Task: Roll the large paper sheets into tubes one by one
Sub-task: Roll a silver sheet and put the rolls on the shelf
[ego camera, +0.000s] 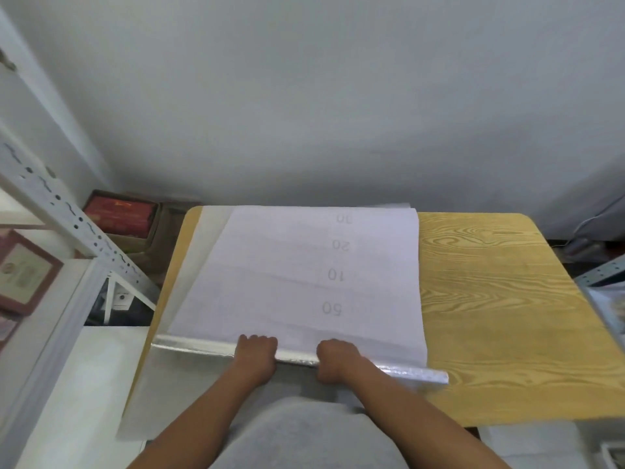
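Both hands (256, 355) (336, 360) curled around rolled paper (203, 348)

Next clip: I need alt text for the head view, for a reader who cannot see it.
Both hands, the left hand and the right hand, grip a partly rolled paper tube at the near edge of a wooden table. The unrolled sheet stretches away across the table, faint numbers showing through it. A metal shelf frame stands to the left.

Both bare forearms reach forward side by side; the left hand (256, 355) and right hand (336, 360) lie knuckles up, near each other, fingers curled down and gripping
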